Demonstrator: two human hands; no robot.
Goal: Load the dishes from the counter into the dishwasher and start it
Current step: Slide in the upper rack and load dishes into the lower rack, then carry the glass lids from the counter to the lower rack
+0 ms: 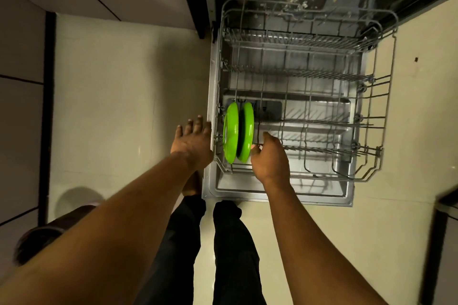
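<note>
The dishwasher door (277, 195) is lowered flat and the lower rack (381, 111) is drawn out over it, so the tines can be reached from above. At the rack's near left corner, a left green plate (230, 131) and a right green plate (248, 129) are stood on edge between tines. The right green plate's rim is pinched by curled fingers (256, 150) of the right hand (270, 156), seemingly to seat it. The left hand (193, 141) is held just beside the rack's left edge, its fingers spread and empty.

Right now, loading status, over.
Left hand open beside rack. Right hand at right green plate's rim, grip unclear. Left green plate alongside, both upright. Nothing obstructing.
</note>
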